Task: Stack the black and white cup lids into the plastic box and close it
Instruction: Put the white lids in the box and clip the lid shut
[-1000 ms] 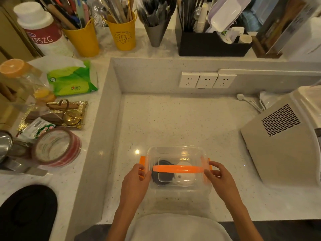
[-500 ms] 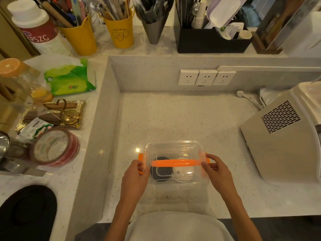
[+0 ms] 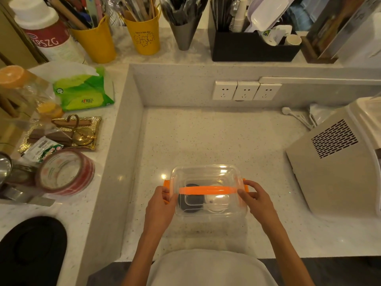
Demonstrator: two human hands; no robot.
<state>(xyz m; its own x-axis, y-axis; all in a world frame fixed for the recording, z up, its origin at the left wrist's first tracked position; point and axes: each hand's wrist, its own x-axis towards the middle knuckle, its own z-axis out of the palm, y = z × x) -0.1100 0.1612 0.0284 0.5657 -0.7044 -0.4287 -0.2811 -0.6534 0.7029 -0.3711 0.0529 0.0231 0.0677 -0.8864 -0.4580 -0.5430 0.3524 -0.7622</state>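
A: Pressing at both ends, a person works a clear plastic box (image 3: 208,193) on a speckled counter (image 3: 206,137), its orange handle (image 3: 207,190) lying flat across the lid. What has changed over the last second?

B: Little in the grip, more in position. The box has slid a short way farther from the counter's near edge, and both hands have gone with it. The left hand (image 3: 159,205) is curled onto the orange latch (image 3: 166,189) at the left end, fingers pinching it against the wall. The right hand (image 3: 254,200) pinches the opposite latch in the same way.

A: And the lids?

B: Inside, side by side under the handle: the black lid (image 3: 188,203) to the left, the white lid (image 3: 216,204) to the right. How many are stacked cannot be told through the plastic.

A: So where does the task stand?

B: Loading looks finished and the cover sits on. Whether the latches have snapped home is not visible; this reads as the final press.
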